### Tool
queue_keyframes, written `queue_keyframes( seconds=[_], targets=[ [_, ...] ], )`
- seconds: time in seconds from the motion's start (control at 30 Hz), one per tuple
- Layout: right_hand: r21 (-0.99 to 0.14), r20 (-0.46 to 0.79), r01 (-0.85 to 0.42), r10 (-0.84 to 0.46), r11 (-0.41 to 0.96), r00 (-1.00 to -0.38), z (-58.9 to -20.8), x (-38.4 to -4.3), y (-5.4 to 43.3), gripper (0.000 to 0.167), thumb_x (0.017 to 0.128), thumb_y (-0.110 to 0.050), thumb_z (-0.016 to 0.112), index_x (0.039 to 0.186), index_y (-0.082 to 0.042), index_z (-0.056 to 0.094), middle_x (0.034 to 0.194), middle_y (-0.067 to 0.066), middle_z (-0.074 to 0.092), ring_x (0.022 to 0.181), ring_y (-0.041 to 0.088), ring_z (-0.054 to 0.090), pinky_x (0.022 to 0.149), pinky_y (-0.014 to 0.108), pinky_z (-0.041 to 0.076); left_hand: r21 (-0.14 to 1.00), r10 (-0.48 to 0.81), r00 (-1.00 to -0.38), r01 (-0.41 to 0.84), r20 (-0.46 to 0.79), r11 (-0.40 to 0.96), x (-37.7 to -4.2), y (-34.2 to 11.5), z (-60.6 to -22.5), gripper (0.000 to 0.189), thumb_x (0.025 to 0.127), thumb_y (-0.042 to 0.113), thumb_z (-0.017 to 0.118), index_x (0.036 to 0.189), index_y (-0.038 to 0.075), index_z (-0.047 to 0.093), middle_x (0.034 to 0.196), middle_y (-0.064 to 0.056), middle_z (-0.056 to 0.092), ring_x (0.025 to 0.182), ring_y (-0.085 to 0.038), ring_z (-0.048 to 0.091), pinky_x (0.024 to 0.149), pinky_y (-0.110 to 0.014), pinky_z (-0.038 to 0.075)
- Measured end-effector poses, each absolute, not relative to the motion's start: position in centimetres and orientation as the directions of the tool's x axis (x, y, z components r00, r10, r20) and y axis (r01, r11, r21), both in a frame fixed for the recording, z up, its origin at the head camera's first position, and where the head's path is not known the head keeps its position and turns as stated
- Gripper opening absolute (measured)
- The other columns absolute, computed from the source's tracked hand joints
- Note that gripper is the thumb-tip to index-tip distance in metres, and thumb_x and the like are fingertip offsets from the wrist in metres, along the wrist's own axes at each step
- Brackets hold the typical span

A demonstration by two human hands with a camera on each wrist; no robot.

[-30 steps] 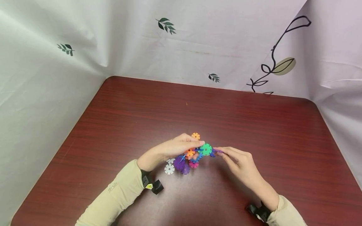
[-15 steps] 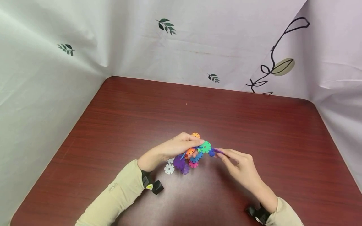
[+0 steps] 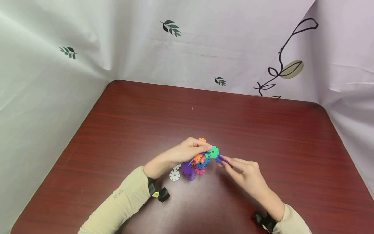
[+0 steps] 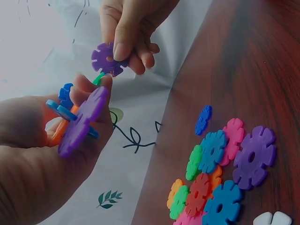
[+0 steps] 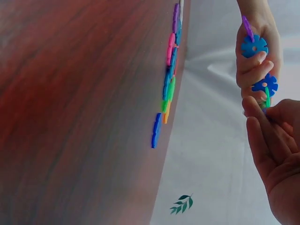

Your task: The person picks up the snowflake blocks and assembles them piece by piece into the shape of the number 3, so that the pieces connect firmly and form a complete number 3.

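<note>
My right hand (image 3: 246, 177) pinched a notched purple disc (image 4: 100, 61). My left hand (image 3: 186, 151) gripped interlocked discs (image 4: 83, 123) above the wood-grained desk (image 3: 146, 110).

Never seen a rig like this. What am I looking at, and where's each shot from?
No robot: a person works bare-handed. The head picture comes from a camera worn on the head, looking down at the table. The other two come from the wrist cameras, one per arm, so the table looks tipped on its side. On it lie notched discs in several colours. The left hand has several joined discs in its grip; the right hand pinches a purple disc. Whether that one is joined on is hard to tell.
</note>
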State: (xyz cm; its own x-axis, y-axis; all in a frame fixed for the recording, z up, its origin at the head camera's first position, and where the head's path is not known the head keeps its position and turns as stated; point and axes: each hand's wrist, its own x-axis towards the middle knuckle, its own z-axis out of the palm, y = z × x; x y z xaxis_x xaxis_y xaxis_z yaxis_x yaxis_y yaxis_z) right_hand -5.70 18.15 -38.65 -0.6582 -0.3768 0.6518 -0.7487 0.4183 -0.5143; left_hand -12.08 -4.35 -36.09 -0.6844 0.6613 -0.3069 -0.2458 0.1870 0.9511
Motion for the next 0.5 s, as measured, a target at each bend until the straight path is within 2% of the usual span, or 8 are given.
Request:
queue_keyframes(
  seconds=[0.1, 0.27, 0.5],
  targets=[
    [-0.462, 0.692, -0.774, -0.371, 0.433, -0.620, -38.79, -5.82, 18.17, 0.028, 0.093, -0.020, 0.058, 0.096, 0.004, 0.072, 0.080, 0.008, 0.072, 0.071, 0.011, 0.070, 0.064, 0.013, 0.052, 0.953, 0.643, -0.705, -0.248, -0.300, 0.172, -12.04, -4.08, -36.20, 0.028, 0.095, 0.026, 0.054, 0.108, 0.006, 0.067, 0.060, -0.001, 0.056, 0.051, -0.010, 0.048, 0.052, -0.022, 0.044],
    [-0.376, 0.749, -0.796, -0.349, 0.475, -0.563, -38.82, -6.10, 18.07, 0.032, 0.094, -0.024, 0.055, 0.090, 0.002, 0.073, 0.076, 0.004, 0.072, 0.064, 0.009, 0.068, 0.055, 0.014, 0.051, 0.955, 0.593, -0.751, -0.261, -0.291, 0.139, -11.96, -3.73, -36.09, 0.029, 0.094, 0.024, 0.055, 0.112, 0.005, 0.066, 0.060, 0.000, 0.057, 0.051, -0.007, 0.050, 0.050, -0.021, 0.045],
    [-0.409, 0.719, -0.777, -0.355, 0.478, -0.597, -38.58, -5.98, 18.07, 0.030, 0.093, -0.022, 0.057, 0.090, 0.003, 0.072, 0.072, 0.005, 0.070, 0.058, 0.007, 0.064, 0.049, 0.016, 0.050, 0.953, 0.618, -0.728, -0.267, -0.296, 0.141, -11.89, -3.71, -35.99, 0.029, 0.094, 0.025, 0.056, 0.110, 0.004, 0.067, 0.059, -0.001, 0.056, 0.051, -0.009, 0.048, 0.051, -0.021, 0.043]
  ],
)
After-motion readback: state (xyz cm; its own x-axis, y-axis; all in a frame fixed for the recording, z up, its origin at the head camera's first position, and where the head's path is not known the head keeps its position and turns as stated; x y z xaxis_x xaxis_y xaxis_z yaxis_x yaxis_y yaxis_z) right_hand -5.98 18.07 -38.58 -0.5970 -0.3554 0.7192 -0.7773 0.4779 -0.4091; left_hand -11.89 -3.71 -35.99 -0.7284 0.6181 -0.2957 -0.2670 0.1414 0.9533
